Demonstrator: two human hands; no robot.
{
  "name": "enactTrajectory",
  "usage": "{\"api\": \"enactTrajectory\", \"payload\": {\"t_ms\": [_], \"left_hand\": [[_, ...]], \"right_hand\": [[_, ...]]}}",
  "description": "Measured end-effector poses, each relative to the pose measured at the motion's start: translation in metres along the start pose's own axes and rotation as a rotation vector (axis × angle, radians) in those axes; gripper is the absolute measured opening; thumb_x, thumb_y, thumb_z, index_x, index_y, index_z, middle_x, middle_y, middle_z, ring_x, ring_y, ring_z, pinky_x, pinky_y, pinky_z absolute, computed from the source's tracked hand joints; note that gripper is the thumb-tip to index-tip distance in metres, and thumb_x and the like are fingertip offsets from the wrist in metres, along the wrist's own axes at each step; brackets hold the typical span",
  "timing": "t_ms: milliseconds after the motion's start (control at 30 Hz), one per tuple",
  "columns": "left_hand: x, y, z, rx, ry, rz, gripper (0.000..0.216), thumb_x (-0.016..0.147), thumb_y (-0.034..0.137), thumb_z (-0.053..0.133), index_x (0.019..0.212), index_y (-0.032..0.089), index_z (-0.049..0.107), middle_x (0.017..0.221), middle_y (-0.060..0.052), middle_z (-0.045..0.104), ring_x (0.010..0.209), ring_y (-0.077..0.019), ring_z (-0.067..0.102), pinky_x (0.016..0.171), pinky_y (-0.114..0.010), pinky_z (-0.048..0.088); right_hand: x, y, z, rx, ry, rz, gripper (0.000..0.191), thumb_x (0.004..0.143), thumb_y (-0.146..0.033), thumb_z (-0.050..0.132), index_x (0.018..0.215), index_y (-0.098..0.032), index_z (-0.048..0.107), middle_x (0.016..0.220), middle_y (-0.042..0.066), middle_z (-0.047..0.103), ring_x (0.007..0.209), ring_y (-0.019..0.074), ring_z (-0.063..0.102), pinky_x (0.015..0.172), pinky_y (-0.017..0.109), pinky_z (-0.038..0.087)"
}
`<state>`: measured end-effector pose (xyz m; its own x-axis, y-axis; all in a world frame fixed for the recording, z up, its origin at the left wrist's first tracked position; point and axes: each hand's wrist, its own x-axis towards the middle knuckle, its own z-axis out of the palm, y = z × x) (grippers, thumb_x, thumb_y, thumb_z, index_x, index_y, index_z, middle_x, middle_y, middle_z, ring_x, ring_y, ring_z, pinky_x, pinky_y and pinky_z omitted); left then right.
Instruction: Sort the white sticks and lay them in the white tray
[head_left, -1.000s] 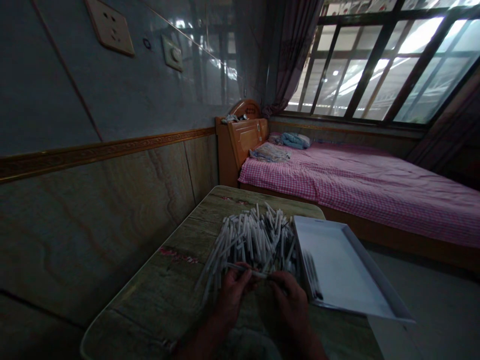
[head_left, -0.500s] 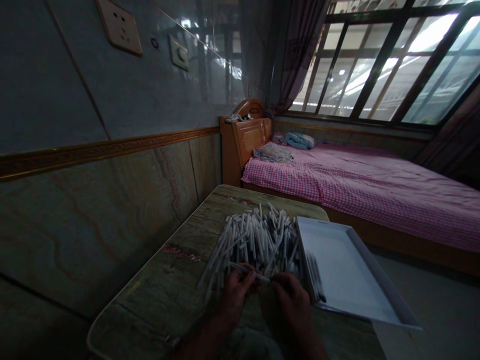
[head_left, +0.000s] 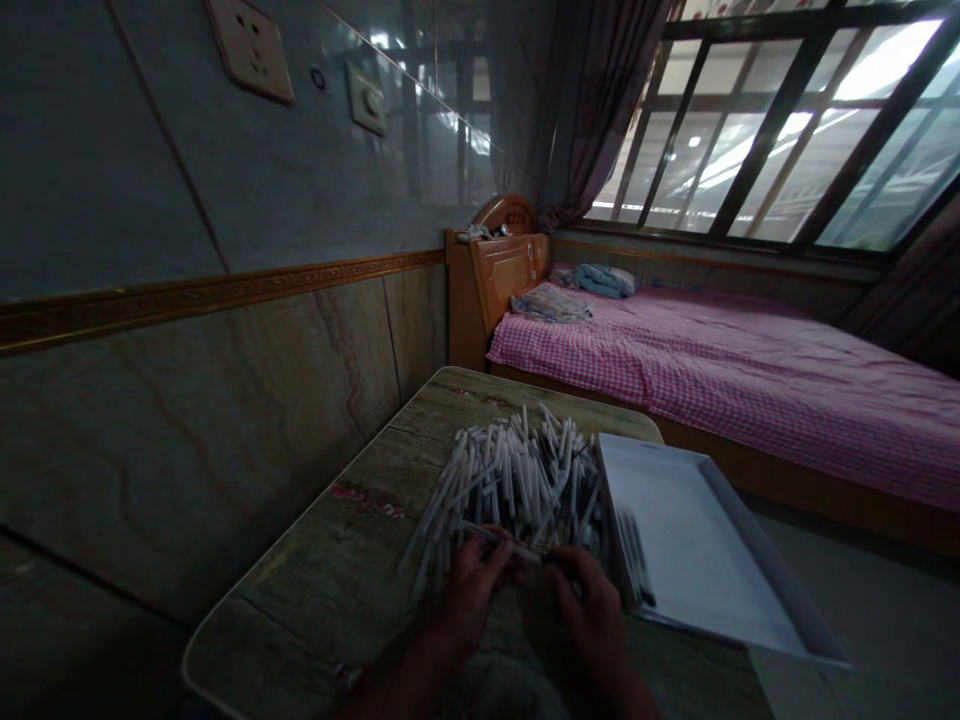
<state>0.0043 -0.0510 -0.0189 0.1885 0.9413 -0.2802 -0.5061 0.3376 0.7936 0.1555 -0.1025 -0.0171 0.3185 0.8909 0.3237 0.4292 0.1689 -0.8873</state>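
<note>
Between my two hands lies a slim white pen [head_left: 528, 553], slanting slightly down to the right. My left hand [head_left: 471, 585] is closed on its left and middle part, thumb on top. The fingers of my right hand [head_left: 589, 598] pinch its right end, where the detail is too dark to make out. Just beyond both hands spreads a loose pile of white pens [head_left: 514, 475], some with dark parts. To the right, a few pens with dark ends [head_left: 636, 555] lie side by side along the left edge of a shallow white tray [head_left: 697, 530].
Everything rests on a marbled table [head_left: 300, 590] with a pale rim; the tray overhangs its right side. A tiled wall [head_left: 247, 370] runs along the left. Behind the table stands a bed [head_left: 675, 370] with a pink checked sheet, below a window [head_left: 750, 140].
The view has shifted slightly, so the room appears a little further right. Both hands keep their hold on the pen with hardly any movement.
</note>
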Motion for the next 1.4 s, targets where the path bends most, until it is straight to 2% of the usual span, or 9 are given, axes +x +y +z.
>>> {"api": "enactTrajectory", "payload": {"t_ms": [133, 333, 700, 967, 1167, 1400], "left_hand": [[0.0001, 0.0003, 0.0017, -0.027, 0.03, 0.007, 0.05, 0.054, 0.049, 0.088, 0.083, 0.018, 0.062, 0.074, -0.001, 0.074, 0.071, -0.021, 0.073, 0.06, -0.027, 0.054], [0.0006, 0.0034, 0.0028, -0.048, 0.047, -0.016, 0.053, 0.049, 0.047, 0.091, 0.081, 0.018, 0.062, 0.075, -0.001, 0.074, 0.07, -0.0205, 0.073, 0.061, -0.027, 0.055], [-0.0021, 0.0062, 0.0048, -0.041, 0.021, -0.006, 0.051, 0.05, 0.046, 0.091, 0.081, 0.018, 0.061, 0.079, -0.004, 0.076, 0.074, -0.023, 0.074, 0.062, -0.028, 0.055], [-0.0001, 0.0054, 0.0034, -0.074, 0.032, -0.013, 0.052, 0.049, 0.044, 0.092, 0.082, 0.018, 0.062, 0.077, -0.002, 0.076, 0.071, -0.0189, 0.073, 0.061, -0.026, 0.055], [-0.0009, 0.0068, 0.0023, -0.087, 0.024, -0.039, 0.052, 0.049, 0.044, 0.092, 0.082, 0.017, 0.063, 0.076, -0.001, 0.076, 0.07, -0.0171, 0.072, 0.061, -0.024, 0.054], [-0.0001, 0.0044, 0.0005, -0.102, 0.021, -0.055, 0.048, 0.052, 0.04, 0.092, 0.084, 0.018, 0.063, 0.078, -0.001, 0.076, 0.074, -0.0189, 0.074, 0.063, -0.025, 0.055]], "right_hand": [[-0.0011, 0.0, 0.0042, 0.059, 0.039, 0.089, 0.026, 0.079, -0.039, 0.064, 0.095, -0.02, 0.072, 0.091, 0.008, 0.076, 0.082, 0.0238, 0.072, 0.073, 0.03, 0.057], [-0.0012, 0.0003, 0.005, 0.096, 0.061, 0.173, 0.029, 0.076, -0.038, 0.065, 0.097, -0.019, 0.072, 0.091, 0.007, 0.076, 0.084, 0.0241, 0.072, 0.076, 0.032, 0.057], [0.001, -0.0085, 0.0033, 0.094, 0.058, 0.104, 0.024, 0.075, -0.035, 0.065, 0.091, -0.019, 0.073, 0.084, 0.007, 0.076, 0.077, 0.023, 0.071, 0.072, 0.031, 0.057], [0.0004, -0.0034, 0.0055, 0.157, 0.074, 0.212, 0.032, 0.075, -0.042, 0.066, 0.096, -0.019, 0.074, 0.095, 0.009, 0.076, 0.089, 0.0256, 0.071, 0.079, 0.033, 0.056], [-0.0007, -0.0028, 0.007, 0.229, 0.077, 0.226, 0.038, 0.08, -0.048, 0.063, 0.1, -0.017, 0.075, 0.1, 0.01, 0.075, 0.096, 0.0263, 0.068, 0.084, 0.034, 0.053], [0.0013, -0.006, 0.0066, 0.214, 0.059, 0.255, 0.035, 0.08, -0.052, 0.061, 0.09, -0.02, 0.073, 0.083, 0.004, 0.072, 0.078, 0.0208, 0.065, 0.07, 0.027, 0.052]]}}
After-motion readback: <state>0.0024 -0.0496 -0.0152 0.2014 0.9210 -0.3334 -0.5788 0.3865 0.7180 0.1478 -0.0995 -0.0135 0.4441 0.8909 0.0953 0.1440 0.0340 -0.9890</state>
